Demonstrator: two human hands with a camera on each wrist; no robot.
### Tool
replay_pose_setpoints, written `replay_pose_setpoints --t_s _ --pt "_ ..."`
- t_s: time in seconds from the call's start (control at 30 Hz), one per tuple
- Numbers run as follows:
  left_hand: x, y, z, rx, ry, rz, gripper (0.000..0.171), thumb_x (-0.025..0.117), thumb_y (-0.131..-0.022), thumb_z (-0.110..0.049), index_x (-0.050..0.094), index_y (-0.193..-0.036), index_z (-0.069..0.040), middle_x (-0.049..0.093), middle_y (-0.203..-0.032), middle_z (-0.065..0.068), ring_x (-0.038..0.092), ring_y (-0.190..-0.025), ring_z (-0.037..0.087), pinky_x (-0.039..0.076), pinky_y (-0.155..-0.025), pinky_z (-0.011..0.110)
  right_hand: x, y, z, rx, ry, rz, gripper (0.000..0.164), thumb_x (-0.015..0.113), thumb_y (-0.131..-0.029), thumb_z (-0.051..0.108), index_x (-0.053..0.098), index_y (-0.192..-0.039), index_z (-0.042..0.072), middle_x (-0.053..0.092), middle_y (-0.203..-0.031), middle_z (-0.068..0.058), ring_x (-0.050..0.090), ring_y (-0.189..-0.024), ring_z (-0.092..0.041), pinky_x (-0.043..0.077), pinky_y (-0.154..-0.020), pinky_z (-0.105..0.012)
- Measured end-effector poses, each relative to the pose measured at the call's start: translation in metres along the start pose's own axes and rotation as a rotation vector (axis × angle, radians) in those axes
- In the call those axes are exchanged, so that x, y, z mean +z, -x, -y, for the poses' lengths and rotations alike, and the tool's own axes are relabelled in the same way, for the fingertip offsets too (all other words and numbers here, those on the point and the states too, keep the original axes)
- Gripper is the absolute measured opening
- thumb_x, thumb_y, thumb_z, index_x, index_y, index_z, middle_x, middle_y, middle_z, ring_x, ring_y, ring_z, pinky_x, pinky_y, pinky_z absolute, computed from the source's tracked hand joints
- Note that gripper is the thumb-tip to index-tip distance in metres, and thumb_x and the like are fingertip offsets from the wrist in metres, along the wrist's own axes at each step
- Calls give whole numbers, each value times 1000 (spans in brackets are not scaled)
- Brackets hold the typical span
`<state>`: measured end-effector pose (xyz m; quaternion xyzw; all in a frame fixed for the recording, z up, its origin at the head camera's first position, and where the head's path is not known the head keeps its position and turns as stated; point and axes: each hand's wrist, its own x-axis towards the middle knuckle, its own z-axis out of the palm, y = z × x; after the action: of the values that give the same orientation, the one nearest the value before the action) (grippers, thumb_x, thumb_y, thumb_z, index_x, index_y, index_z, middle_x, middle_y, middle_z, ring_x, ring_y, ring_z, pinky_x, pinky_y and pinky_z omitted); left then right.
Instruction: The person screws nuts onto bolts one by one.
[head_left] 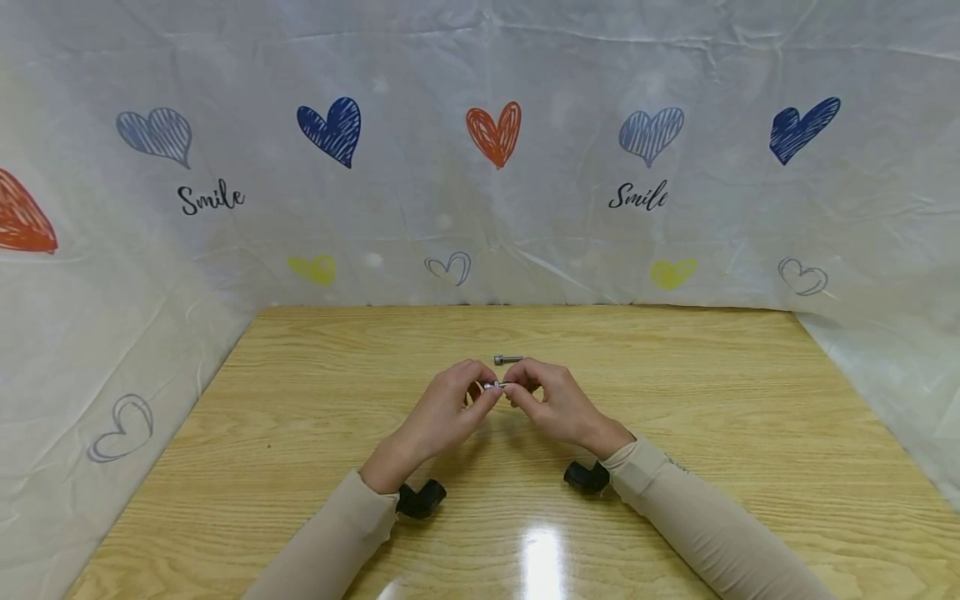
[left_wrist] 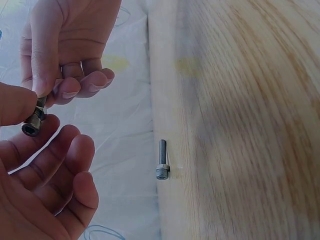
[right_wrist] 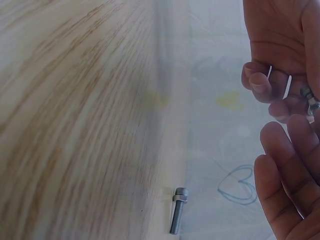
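Between the two hands, over the table, is a small metal socket-head bolt [head_left: 492, 385]. My left hand [head_left: 448, 408] pinches it near the head, thumb against forefinger. From the other side my right hand [head_left: 557, 405] pinches the shank end, its tip hidden by the fingers. The hex socket of the bolt head [left_wrist: 31, 129] faces the left wrist camera, with a collar-like ring just behind it. A second socket-head bolt [head_left: 508, 360] lies on the table beyond the fingertips; a nut [right_wrist: 180, 198] sits on it close under the head.
The wood-grain table [head_left: 675, 375] has a glossy surface with light reflections near the front. White cloth [head_left: 405, 200] printed with hearts and words hangs behind it and along the sides. Black wrist-worn devices [head_left: 422, 499] sit below both wrists.
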<state>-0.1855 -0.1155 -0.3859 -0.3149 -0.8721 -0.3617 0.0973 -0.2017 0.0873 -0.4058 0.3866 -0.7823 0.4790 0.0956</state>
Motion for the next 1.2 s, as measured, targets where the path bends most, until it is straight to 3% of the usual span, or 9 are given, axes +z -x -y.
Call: replay_pose_setpoints --t_s 0.2,0.37,0.67,0.87,1.2 --pt "0 0 1 4 28 -11 17 65 -93 -21 61 -106 -11 59 -94 -3 54 -73 12 49 -64 29 1 0 -1 5 8 -8 5 56 -98 14 61 -99 15 64 -83 -3 59 -73 -8 49 -63 -28" --pt "0 0 2 23 47 -23 25 71 -88 -13 57 -108 -9 60 -94 0 55 -72 11 50 -63 32 1 0 0 5 11 -7 5 56 -98 14 61 -99 15 65 -85 -3 59 -74 -8 49 -64 -28" --pt "1 -1 0 58 22 -30 20 71 -87 -7 57 -101 -11 58 -91 -3 53 -71 7 48 -61 30 0 1 0 13 6 -5 5 56 -98 15 61 -99 15 63 -82 -5 58 -72 -8 48 -62 -29" --pt "1 -2 0 75 18 -51 17 70 -87 -5 57 -97 -12 57 -89 -4 53 -70 7 46 -60 28 0 0 1 7 12 -4 4 56 -98 15 61 -98 16 61 -81 2 57 -71 -7 48 -61 -28" --pt "1 0 -1 31 27 -52 3 62 -95 -15 60 -96 -13 58 -90 -4 52 -74 9 49 -65 34 0 0 1 6 13 -2 5 56 -98 14 61 -99 14 63 -82 -6 58 -72 -7 50 -65 -28"
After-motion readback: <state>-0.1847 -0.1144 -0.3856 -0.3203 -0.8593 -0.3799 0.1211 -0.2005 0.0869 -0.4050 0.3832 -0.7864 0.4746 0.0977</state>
